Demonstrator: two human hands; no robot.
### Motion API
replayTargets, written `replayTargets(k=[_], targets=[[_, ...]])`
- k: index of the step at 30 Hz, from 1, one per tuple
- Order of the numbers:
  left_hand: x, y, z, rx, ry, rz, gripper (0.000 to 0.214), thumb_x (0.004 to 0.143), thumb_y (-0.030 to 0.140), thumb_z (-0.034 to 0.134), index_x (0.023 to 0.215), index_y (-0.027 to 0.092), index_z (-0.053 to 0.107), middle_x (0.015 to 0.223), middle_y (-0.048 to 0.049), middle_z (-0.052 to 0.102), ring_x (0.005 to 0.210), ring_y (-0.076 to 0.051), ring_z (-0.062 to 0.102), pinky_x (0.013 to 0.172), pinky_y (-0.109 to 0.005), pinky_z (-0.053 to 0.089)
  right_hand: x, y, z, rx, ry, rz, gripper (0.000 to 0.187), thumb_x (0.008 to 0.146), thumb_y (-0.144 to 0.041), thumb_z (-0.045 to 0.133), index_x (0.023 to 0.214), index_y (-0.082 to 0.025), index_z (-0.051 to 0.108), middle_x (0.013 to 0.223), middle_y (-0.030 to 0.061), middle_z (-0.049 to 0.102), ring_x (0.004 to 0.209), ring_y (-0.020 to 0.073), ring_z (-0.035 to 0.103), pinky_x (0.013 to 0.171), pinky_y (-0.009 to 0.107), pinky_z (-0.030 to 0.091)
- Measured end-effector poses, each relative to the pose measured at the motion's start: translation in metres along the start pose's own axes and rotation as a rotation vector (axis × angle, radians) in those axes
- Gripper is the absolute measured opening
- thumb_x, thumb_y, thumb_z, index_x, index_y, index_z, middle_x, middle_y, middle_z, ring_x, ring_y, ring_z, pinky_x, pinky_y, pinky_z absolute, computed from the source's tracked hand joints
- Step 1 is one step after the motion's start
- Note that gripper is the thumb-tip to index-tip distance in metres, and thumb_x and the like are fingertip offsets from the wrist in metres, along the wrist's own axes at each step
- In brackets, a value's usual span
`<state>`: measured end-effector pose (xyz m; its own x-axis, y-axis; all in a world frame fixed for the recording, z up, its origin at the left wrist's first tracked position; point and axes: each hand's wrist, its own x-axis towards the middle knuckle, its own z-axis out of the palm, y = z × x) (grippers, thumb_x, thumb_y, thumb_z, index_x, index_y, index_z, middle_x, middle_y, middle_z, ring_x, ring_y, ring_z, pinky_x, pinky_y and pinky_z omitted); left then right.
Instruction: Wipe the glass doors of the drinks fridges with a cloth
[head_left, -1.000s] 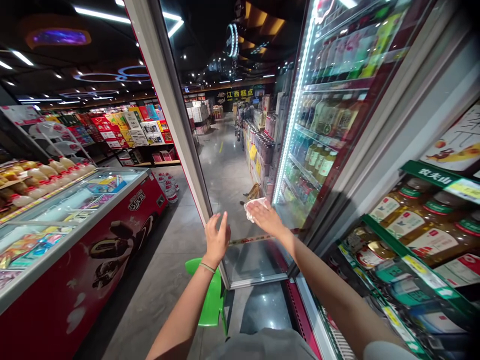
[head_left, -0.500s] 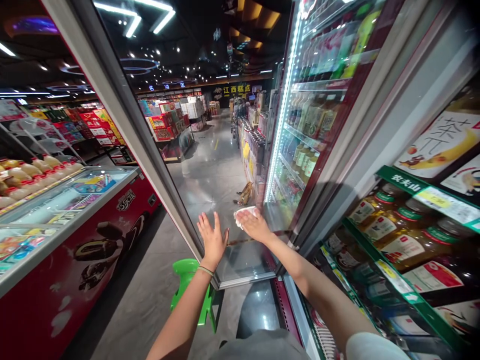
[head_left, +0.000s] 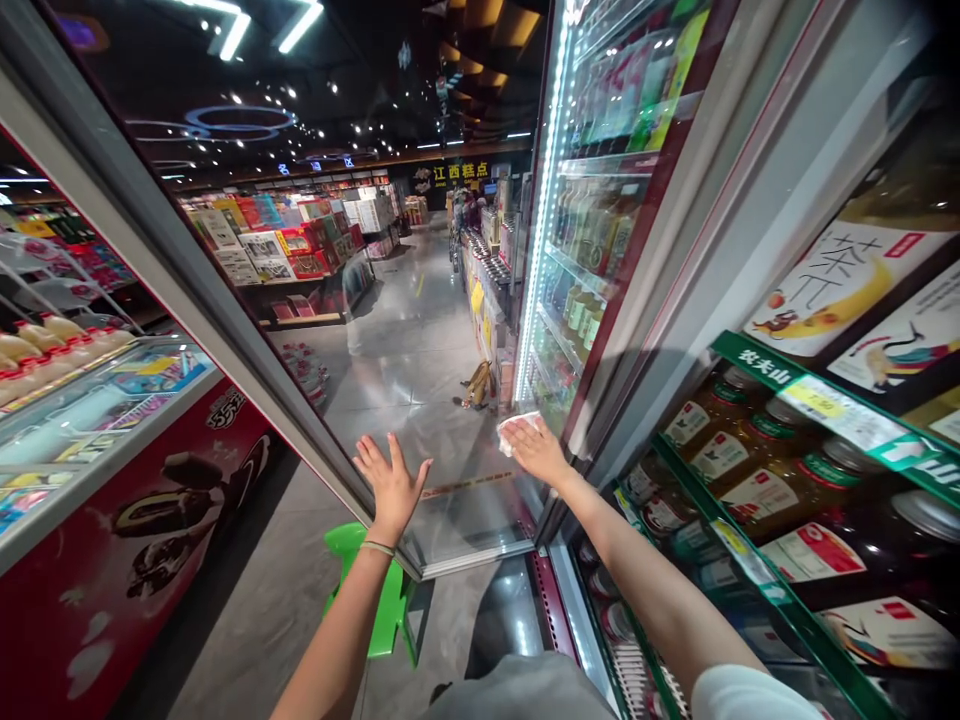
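My right hand (head_left: 541, 452) presses a white cloth (head_left: 507, 467) flat against the inner side of a glass door (head_left: 465, 525), near its lower hinge side. Part of the cloth is hidden under my fingers. Over by the door's metal frame (head_left: 311, 440), my left hand (head_left: 394, 488) is spread with its fingers apart, against or very close to the pane. Nothing is in it. The door stands swung out from a drinks fridge, and the shop shows through its glass.
Shelves of bottled drinks (head_left: 757, 495) rise close on my right. A green plastic stool (head_left: 390, 610) stands below my left forearm. To the left is a red ice cream freezer (head_left: 150, 620) with bottles above it. Stacked boxes (head_left: 300, 245) stand beyond the glass.
My right hand has slid the cloth slightly right across the glass. My left hand has shifted left and slightly down in view. The camera view has turned a little.
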<state>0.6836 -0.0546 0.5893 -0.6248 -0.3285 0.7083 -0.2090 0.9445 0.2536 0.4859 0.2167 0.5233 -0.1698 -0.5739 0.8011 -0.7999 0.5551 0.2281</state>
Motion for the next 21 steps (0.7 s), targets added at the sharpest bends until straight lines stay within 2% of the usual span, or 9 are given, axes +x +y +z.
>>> replayTargets(k=[2,4,7,9,13,18,21], targets=[[0.001,0.0,0.001,0.009,0.007,0.003,0.106,0.088,0.061,0.068,0.162,0.002,0.018,0.166,-0.0358,-0.016,0.154,-0.051,-0.018,0.118,-0.078,0.009,-0.01,0.014,-0.001,-0.019,0.024,0.13,0.057,0.095,-0.024,0.054,0.152,-0.022,0.049,0.159,0.0106,0.049,0.157,0.0247,0.028,0.131,0.059,0.014],[0.001,0.0,0.001,0.01,0.015,0.004,0.109,0.088,0.063,0.066,0.162,0.0,0.017,0.165,-0.0374,-0.017,0.154,-0.051,-0.02,0.118,-0.079,0.007,-0.019,0.02,0.0,-0.023,0.032,0.237,0.058,0.095,-0.026,0.054,0.151,-0.015,0.049,0.161,0.0178,0.045,0.157,0.0311,0.027,0.128,0.066,0.017],[0.001,0.001,-0.001,-0.003,0.007,-0.009,0.108,0.088,0.066,0.063,0.161,-0.001,0.019,0.165,-0.0385,-0.015,0.154,-0.051,-0.018,0.118,-0.078,0.007,-0.03,0.022,0.001,-0.016,0.009,0.317,0.059,0.094,-0.031,0.054,0.152,-0.019,0.048,0.162,0.0152,0.044,0.153,0.0302,0.034,0.125,0.063,0.029],[0.001,0.002,-0.002,-0.018,-0.002,-0.028,0.108,0.088,0.067,0.062,0.161,0.0,0.02,0.165,-0.0386,-0.013,0.155,-0.051,-0.016,0.118,-0.078,0.007,-0.035,0.023,0.0,-0.035,0.009,0.392,0.063,0.096,-0.032,0.05,0.156,-0.018,0.04,0.165,0.0171,0.038,0.154,0.0318,0.033,0.123,0.064,0.032],[0.0,0.002,-0.001,-0.038,0.012,-0.028,0.11,0.087,0.068,0.063,0.161,0.0,0.018,0.165,-0.0375,-0.018,0.154,-0.053,-0.017,0.117,-0.079,0.004,-0.039,0.025,-0.002,-0.079,0.067,0.575,0.072,0.101,-0.033,0.039,0.163,-0.006,0.015,0.17,0.0275,0.017,0.159,0.0384,0.015,0.119,0.072,0.031],[-0.002,0.002,0.0,-0.018,0.02,-0.016,0.109,0.088,0.068,0.062,0.161,0.0,0.018,0.165,-0.0368,-0.019,0.154,-0.052,-0.018,0.118,-0.078,0.004,-0.03,0.025,-0.004,-0.025,0.115,0.593,0.072,0.102,-0.036,0.037,0.165,-0.013,0.011,0.17,0.0233,0.02,0.159,0.0358,0.018,0.119,0.069,0.035],[-0.004,0.003,0.0,-0.012,0.023,-0.035,0.108,0.088,0.069,0.06,0.16,-0.001,0.021,0.165,-0.0374,-0.017,0.155,-0.052,-0.017,0.118,-0.078,0.006,-0.008,0.011,-0.004,-0.03,0.179,0.698,0.075,0.103,-0.035,0.034,0.165,-0.008,0.002,0.172,0.0261,0.007,0.161,0.0381,0.007,0.12,0.073,0.029]])
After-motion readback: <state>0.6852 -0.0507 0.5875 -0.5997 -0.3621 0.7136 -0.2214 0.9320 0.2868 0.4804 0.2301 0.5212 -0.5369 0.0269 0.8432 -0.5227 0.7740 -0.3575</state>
